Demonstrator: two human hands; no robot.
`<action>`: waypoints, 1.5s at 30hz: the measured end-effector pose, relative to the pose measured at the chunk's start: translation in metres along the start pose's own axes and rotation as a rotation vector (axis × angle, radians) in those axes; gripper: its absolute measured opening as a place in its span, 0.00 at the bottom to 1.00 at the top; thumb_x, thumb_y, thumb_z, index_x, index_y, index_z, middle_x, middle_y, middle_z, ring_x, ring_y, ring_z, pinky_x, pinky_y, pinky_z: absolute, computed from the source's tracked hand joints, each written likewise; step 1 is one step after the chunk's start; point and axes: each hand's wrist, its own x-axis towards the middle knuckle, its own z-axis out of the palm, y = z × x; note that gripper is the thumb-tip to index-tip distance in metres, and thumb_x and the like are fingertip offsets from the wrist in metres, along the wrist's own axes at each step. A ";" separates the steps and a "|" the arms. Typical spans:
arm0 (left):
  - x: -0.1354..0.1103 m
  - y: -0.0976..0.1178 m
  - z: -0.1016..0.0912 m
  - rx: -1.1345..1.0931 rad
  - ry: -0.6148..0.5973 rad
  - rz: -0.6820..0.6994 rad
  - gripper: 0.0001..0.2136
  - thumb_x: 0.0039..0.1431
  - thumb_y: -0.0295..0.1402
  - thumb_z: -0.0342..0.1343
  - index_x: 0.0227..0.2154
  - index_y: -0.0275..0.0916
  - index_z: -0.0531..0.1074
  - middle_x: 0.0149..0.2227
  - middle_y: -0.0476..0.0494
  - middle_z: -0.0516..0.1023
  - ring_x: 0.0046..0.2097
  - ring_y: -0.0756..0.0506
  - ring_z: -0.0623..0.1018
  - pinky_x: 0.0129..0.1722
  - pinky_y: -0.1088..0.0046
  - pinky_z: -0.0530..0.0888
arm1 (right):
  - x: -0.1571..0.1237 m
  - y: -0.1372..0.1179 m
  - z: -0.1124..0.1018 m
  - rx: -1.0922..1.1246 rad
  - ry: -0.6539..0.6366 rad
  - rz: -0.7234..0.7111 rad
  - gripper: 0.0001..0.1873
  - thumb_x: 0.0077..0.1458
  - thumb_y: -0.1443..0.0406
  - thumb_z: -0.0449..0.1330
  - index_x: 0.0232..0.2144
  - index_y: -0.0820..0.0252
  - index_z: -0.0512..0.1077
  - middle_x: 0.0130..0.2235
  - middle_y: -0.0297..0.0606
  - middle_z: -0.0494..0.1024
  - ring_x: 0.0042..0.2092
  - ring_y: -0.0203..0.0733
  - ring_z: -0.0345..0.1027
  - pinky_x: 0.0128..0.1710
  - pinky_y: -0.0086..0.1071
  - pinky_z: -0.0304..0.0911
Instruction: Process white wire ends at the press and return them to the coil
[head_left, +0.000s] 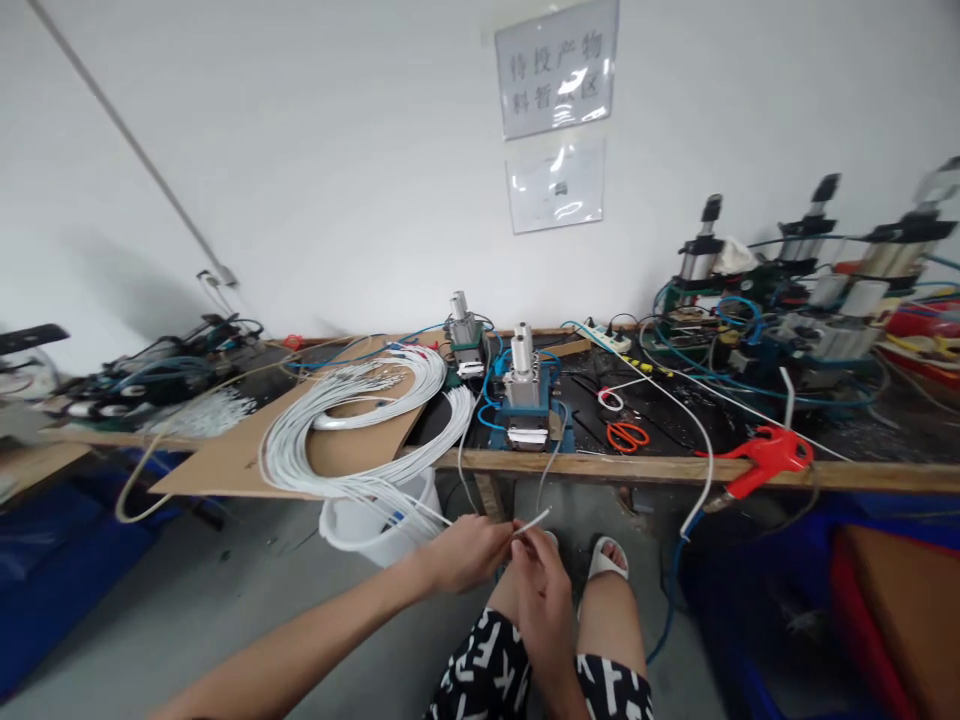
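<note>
My left hand (472, 552) and my right hand (541, 580) meet above my lap, fingers closed around a thin white cable (535, 521). Its free end sticks out to the upper right of my fingertips. A strand seems to run from my left hand back to the large coil of white cables (300, 440), which lies on a cardboard sheet (225, 455) and hangs over the bench edge. In front of my hands, a small press (523, 385) with a metal cylinder and blue base stands at the bench edge. What exactly my fingertips do is too small to tell.
A white bucket (360, 535) stands under the coil. On the bench lie orange-handled scissors (627, 436), a red air gun (769, 460) at the edge, and a power strip (607, 337). Another small press (465, 335) stands behind; more machines (817, 320) are at right.
</note>
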 end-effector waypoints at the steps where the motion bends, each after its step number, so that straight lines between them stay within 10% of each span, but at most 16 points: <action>1: -0.003 0.001 0.003 0.006 -0.002 -0.009 0.11 0.69 0.29 0.46 0.39 0.35 0.75 0.35 0.36 0.83 0.35 0.40 0.83 0.30 0.71 0.70 | -0.001 0.001 0.000 -0.006 -0.034 0.007 0.21 0.60 0.49 0.58 0.43 0.57 0.80 0.47 0.46 0.82 0.49 0.51 0.75 0.52 0.44 0.68; 12: -0.046 -0.020 0.002 -0.327 0.238 0.060 0.13 0.72 0.35 0.44 0.44 0.37 0.74 0.37 0.39 0.80 0.39 0.44 0.79 0.38 0.73 0.70 | 0.008 -0.009 0.004 0.060 -0.169 0.165 0.28 0.60 0.44 0.55 0.40 0.62 0.79 0.43 0.49 0.83 0.47 0.53 0.76 0.46 0.40 0.70; 20: -0.023 -0.027 -0.026 -0.748 0.531 -0.140 0.13 0.69 0.38 0.50 0.44 0.37 0.75 0.43 0.41 0.81 0.45 0.45 0.78 0.46 0.72 0.73 | 0.035 -0.034 0.012 0.011 -0.329 0.035 0.22 0.65 0.52 0.52 0.27 0.59 0.71 0.28 0.35 0.75 0.33 0.40 0.69 0.34 0.29 0.62; 35: 0.000 -0.045 0.002 -1.214 0.424 -0.080 0.14 0.60 0.42 0.60 0.36 0.35 0.78 0.31 0.44 0.79 0.31 0.48 0.76 0.33 0.74 0.73 | 0.033 -0.029 0.013 -0.064 -0.504 0.103 0.19 0.67 0.57 0.53 0.30 0.61 0.77 0.32 0.35 0.77 0.34 0.38 0.67 0.37 0.29 0.62; 40: -0.012 -0.054 0.003 -1.067 0.459 -0.090 0.12 0.64 0.40 0.57 0.39 0.35 0.77 0.35 0.42 0.81 0.36 0.46 0.78 0.37 0.73 0.74 | 0.031 -0.024 0.025 0.013 -0.540 0.204 0.21 0.64 0.53 0.54 0.29 0.61 0.75 0.31 0.35 0.75 0.33 0.37 0.67 0.35 0.28 0.61; 45: -0.028 -0.063 0.029 -0.448 0.303 -0.057 0.11 0.68 0.36 0.53 0.48 0.38 0.74 0.44 0.39 0.82 0.45 0.41 0.81 0.46 0.67 0.73 | 0.036 0.017 0.030 -0.046 -0.408 0.254 0.28 0.57 0.43 0.57 0.21 0.61 0.72 0.21 0.33 0.69 0.27 0.39 0.64 0.30 0.30 0.60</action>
